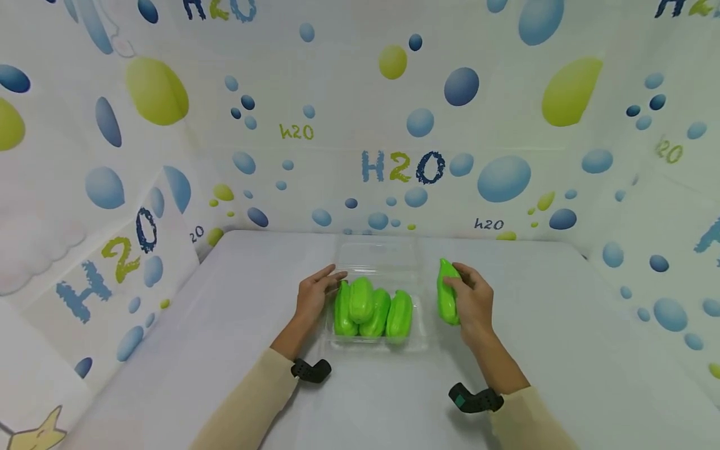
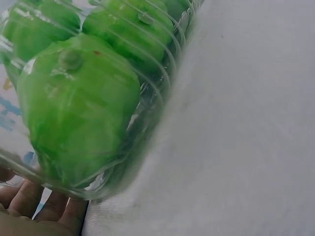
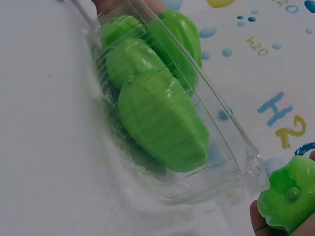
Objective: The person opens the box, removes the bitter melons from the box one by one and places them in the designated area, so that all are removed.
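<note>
A clear plastic clamshell box [image 1: 424,325] sits on the table with its lid [image 1: 378,253] folded back behind it. Several glossy, bright green, lobed fruit-like pieces [image 1: 399,314] lie inside, one resting on top of the others at the left. My right hand [image 1: 477,303] pinches one more green fruit-like piece [image 1: 447,292] between thumb and fingers, in the air right of the box. In the right wrist view, this piece [image 3: 290,194] shows its lobed end with a round nub. My left hand [image 1: 312,297] rests fairly straight fingers [image 2: 27,196] against the box's left end.
The white-covered table [image 1: 242,287] extends around the box. Behind it rises a white backdrop [image 1: 349,94] printed with blue and green drops and H2O lettering. Dark straps [image 1: 312,370] with wrist cameras sit on both wrists.
</note>
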Motion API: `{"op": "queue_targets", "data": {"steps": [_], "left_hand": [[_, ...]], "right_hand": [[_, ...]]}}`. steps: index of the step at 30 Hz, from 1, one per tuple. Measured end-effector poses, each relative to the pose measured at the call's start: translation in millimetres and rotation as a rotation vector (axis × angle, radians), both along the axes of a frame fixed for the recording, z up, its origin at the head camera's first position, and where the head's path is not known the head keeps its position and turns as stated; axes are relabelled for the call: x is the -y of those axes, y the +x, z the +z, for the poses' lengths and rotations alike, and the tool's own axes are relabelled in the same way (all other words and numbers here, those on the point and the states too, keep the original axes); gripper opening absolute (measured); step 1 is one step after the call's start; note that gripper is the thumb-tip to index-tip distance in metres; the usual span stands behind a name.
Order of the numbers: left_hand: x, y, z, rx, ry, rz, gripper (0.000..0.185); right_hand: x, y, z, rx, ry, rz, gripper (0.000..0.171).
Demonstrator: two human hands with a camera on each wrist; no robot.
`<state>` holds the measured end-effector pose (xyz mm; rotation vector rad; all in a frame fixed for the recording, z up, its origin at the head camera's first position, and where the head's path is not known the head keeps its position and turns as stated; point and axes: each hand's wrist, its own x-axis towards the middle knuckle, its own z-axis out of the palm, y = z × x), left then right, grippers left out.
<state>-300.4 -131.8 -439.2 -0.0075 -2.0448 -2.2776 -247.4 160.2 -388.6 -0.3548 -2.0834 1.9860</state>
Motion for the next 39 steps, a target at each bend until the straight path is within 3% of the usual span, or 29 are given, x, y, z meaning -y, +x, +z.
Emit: {"op": "queue_targets", "data": {"steps": [7,14,18,27,39], "left_hand": [[0.8,1.5,-1.2,-0.009,-0.016,-0.039,0.047],[2.8,0.5,1.1,-0.031,-0.061,-0.019,0.047],[4.1,3.8,5.1,-0.031,-0.048,-0.018,0.047],[1.3,-0.7,0.6,-0.03,-0.011,-0.014,0.046],[-0.7,1.7,1.5,-0.031,-0.036,0.022,0.043]], "right_hand": [[-9.2,-2.1,-9.7,-0.043,0.168,0.001,0.045],[-19.0,-9.6,-22.2,-0.065,0.331,-0.035,0.047],[-23.9,-11.2,-24.9,-0.037,0.348,-0.025,0.046],[-30.2,-12.4,-30.1,0.082,0.382,0.015,0.049],[-27.2,-16.2,-40.1,0.112,0.432,0.046,0.048]]}}
